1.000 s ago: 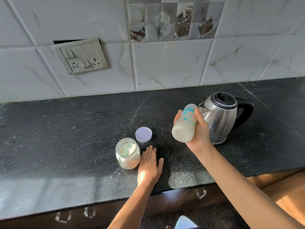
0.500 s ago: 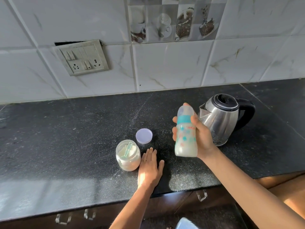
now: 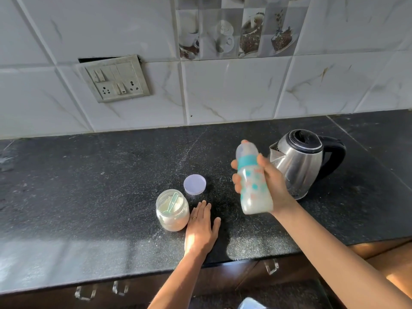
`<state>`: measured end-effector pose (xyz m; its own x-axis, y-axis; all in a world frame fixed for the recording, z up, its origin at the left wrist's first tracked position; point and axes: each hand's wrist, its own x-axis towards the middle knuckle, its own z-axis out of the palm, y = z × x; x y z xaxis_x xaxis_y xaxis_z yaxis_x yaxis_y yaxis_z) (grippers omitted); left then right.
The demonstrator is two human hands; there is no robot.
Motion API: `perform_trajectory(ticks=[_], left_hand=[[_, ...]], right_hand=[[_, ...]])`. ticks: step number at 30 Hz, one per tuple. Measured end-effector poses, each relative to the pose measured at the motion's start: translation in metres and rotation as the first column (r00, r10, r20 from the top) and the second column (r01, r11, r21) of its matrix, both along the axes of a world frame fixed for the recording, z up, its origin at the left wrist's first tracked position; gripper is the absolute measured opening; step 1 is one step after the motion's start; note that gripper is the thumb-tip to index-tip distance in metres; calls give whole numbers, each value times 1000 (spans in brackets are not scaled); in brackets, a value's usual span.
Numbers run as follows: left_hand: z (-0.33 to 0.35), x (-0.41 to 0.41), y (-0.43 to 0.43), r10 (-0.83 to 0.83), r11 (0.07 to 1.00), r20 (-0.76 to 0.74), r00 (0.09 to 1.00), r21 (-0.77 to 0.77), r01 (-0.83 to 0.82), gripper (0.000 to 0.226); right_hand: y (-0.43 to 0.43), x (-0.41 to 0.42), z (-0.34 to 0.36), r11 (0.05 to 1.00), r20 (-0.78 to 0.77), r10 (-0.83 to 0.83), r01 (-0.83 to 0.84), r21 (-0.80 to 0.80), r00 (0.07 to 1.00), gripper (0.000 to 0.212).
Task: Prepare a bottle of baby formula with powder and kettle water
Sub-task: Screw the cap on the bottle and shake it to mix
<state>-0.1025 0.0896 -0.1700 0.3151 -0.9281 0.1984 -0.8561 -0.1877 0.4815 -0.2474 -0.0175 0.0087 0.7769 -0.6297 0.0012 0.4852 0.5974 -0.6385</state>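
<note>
Speckled black stone desk below glossy marbled tiles.
Right hand grasps the milky baby bottle, raised, partly hiding the steel kettle; left hand lies flat, released, beside the open powder jar with scoop, round lid behind.

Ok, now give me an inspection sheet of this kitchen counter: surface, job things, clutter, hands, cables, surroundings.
Surface: black speckled countertop, sunlit along the near edge.
Job's things: baby bottle, capped, milky liquid inside, held above the counter; steel kettle, lid closed, behind it; open powder jar with a scoop inside; purple lid lying apart behind the jar.
Clutter: nothing seen.
Hands: right hand grips the bottle; left hand rests flat on the counter beside the jar.
Cables: nothing seen.
Surroundings: tiled wall with a switch-and-socket plate; drawer handles below the counter.
</note>
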Motion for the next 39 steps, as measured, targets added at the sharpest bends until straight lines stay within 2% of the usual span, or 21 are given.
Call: perform_trajectory(ticks=[1,2,6,7,9,11,13,15,16,18,20,22,24,25,27,29,31,33,36,39], left_hand=[[0,0,0,-1,1000,-3,1000,-2,1,62],[1,0,-1,-2,1000,-5,1000,-3,2,62],[1,0,0,6,1000,-4,1000,2,-6,61],[1,0,0,6,1000,-6,1000,6,-6,60],[1,-1,1,6,1000,-4,1000,6,-6,60],[2,-1,1,6,1000,10,1000,-2,-6,59],[3,0,0,7,1000,13,1000,1,-7,60],[3,-1,0,6,1000,3,1000,13,-6,61],[3,-1,1,5,1000,1,1000,16,-5,62],[3,-1,2,2,1000,3,1000,14,-2,62],[4,-1,1,2,1000,4,1000,8,-2,63],[4,-1,1,1,1000,1,1000,10,-1,63],[4,-1,1,-3,1000,1,1000,12,3,63],[4,-1,1,-5,1000,2,1000,12,5,62],[4,-1,1,-5,1000,4,1000,6,5,61],[4,-1,1,0,1000,6,1000,-2,0,60],[4,-1,1,-1,1000,9,1000,1,1,59],[4,-1,1,-6,1000,8,1000,4,6,59],[4,0,2,-13,1000,10,1000,6,13,61],[3,0,0,-6,1000,10,1000,2,6,59]], right_hand=[[2,-1,-1,996,-15,30,-31,-79,999,67],[2,-1,0,996,-9,37,-38,-84,999,67],[-5,4,4,970,102,-112,86,229,989,80],[-4,3,3,971,88,-101,79,226,991,78],[1,2,-3,998,-11,-21,22,66,1000,69],[2,1,-4,999,-26,-14,13,-42,1000,62],[-4,6,3,992,20,-88,86,94,996,63],[-10,5,4,942,39,-203,184,279,978,51],[-10,5,2,935,19,-194,179,304,981,49],[-8,3,-8,971,-73,-64,79,224,995,67],[-5,2,-12,992,-143,-6,24,125,990,80],[-8,6,-12,972,-60,-43,56,230,997,76],[-11,5,-12,922,14,-126,112,371,992,61],[-11,5,-13,924,22,-98,82,374,995,61],[-10,2,-16,971,-31,47,-38,235,998,66],[-11,3,-16,989,-52,79,-72,130,996,68],[-16,8,-15,967,-14,2,2,256,1000,78],[-19,10,-19,921,14,-77,65,384,997,78],[-17,10,-22,941,-4,24,-21,337,1000,81],[-16,14,-22,941,42,-1,-13,337,999,81]])
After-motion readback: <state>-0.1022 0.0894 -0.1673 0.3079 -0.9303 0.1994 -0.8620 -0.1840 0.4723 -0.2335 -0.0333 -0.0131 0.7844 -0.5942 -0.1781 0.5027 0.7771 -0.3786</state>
